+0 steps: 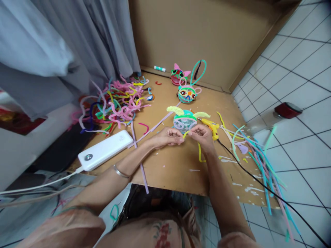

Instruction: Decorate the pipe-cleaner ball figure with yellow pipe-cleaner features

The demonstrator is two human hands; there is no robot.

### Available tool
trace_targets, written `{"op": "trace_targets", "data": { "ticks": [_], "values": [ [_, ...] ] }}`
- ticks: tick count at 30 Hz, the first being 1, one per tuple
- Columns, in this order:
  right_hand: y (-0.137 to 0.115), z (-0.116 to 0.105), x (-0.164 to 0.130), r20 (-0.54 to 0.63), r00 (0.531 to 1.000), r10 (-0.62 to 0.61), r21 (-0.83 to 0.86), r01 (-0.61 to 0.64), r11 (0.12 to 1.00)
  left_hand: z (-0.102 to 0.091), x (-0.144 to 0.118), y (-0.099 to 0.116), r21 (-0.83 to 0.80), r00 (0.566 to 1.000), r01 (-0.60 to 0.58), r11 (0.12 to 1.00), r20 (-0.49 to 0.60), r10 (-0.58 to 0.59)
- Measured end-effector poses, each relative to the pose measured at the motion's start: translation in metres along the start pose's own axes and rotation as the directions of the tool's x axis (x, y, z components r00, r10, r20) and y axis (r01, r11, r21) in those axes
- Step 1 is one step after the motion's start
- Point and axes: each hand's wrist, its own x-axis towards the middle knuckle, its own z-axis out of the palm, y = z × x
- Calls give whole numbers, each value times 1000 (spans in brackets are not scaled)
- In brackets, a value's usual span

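Both hands pinch a yellow pipe cleaner (185,134), left hand (165,137) and right hand (203,135) seemingly clamped; bend it slowly, near the round craft (184,120).

Both forearms reach forward and converge at centre, bare to the elbow, a thin bangle on the left wrist. Left hand (167,137) lies knuckles up, fingers curled, fingertips pinched toward the right. Right hand (203,136) mirrors it, fingers bent in a tight pinching grip, the two sets of fingertips almost meeting.
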Motion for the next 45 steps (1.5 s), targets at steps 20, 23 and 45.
{"op": "trace_targets", "data": {
  "ticks": [20,23,45],
  "values": [
    [-1,17,-14,-86,976,-199,-307,164,937,-3,2,0,-74,948,-196,978,-269,170],
    [0,25,-19,-99,964,-245,-368,193,909,1,5,-6,-116,906,-271,956,-366,213],
    [-13,14,-13,-66,986,-151,-278,127,952,-14,-2,5,118,993,-78,990,-81,88]
  ]
}}
